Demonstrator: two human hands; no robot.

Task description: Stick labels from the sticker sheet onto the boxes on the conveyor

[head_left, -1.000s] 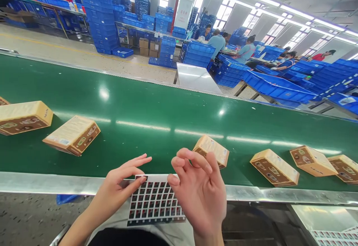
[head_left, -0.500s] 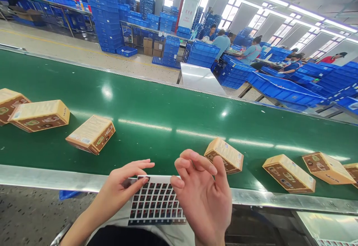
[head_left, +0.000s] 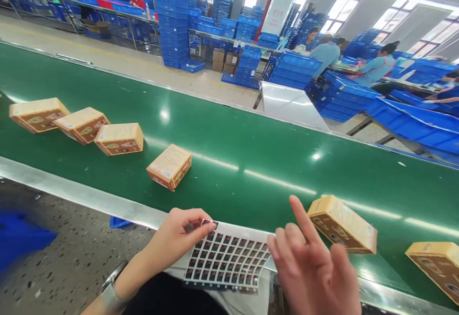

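A white sticker sheet (head_left: 229, 254), covered with rows of small dark, partly red stickers, lies over my lap by the conveyor's near edge. My left hand (head_left: 188, 233) pinches its top left corner between thumb and fingers. My right hand (head_left: 315, 262) is beside the sheet's right edge, slightly smeared by motion. Its index finger points up, the thumb stands apart and the other fingers are loosely bent; I see nothing held in it. Just beyond that hand, a brown and cream printed carton (head_left: 344, 222) lies on the green conveyor belt (head_left: 229, 128).
Several like cartons lie on the belt, one being a carton (head_left: 170, 166) left of centre. A metal rail (head_left: 82, 193) edges the near side. Across the belt are a metal table (head_left: 290, 104), stacked blue crates (head_left: 172, 28) and seated people at work.
The view has turned left, so things appear shifted right. My right hand's index finger has straightened upward. My left hand now grips the sheet's corner, and the sheet looks more tilted.
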